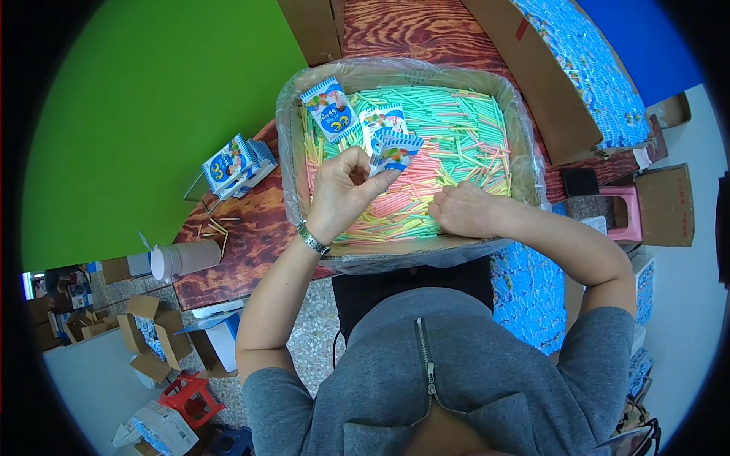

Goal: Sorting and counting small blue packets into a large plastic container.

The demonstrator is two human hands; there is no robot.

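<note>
A plastic-lined box (287,121) in front of me holds a thick layer of thin straw-like sticks (464,121) in green, pink and yellow. My left hand (344,191) is over its left part, pinching a small blue-and-white printed packet (397,158) between thumb and fingers. Two more such packets lie on the sticks beyond it: one packet (331,110) at the far left, another packet (382,120) partly covered by the held one. At the box's near side, my right hand (470,211) rests down among the sticks with curled fingers; what they hold is hidden.
Left of the box, a stack of packets (236,167) sits on the red-brown table (251,262), near loose sticks and a pale jar (185,259). A carton of blue packets (559,99) stands at the far right. A red stool (190,399) and open cartons are on the floor.
</note>
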